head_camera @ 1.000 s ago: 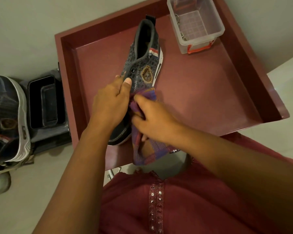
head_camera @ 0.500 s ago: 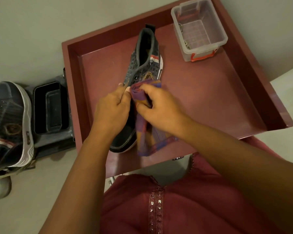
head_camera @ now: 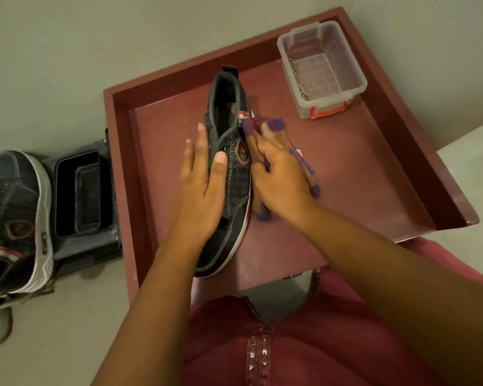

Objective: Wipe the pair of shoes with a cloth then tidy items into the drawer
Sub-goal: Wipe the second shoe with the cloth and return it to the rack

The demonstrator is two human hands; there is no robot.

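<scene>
Left hand [head_camera: 200, 188] fingers spread on shoe [head_camera: 230, 174]; right hand [head_camera: 280, 179] presses cloth [head_camera: 265, 129].

Both arms are reaching forward; the left hand [head_camera: 200, 188] is lying flat, fingers spread, while the right hand [head_camera: 280, 176] is pressing down, fingers curled.

**Pale floor under soft, dim light**

The floor [head_camera: 53, 65] is a plain, pale grey-green surface, smooth and unmarked, lit evenly and rather dimly with no hard shadows. To its right, at the frame's edge, lies a lighter, whitish surface [head_camera: 474, 168] whose border runs diagonally. On the floor's left side sits a black plastic tray [head_camera: 78, 193] on a dark base. No wall or window can be made out.
</scene>
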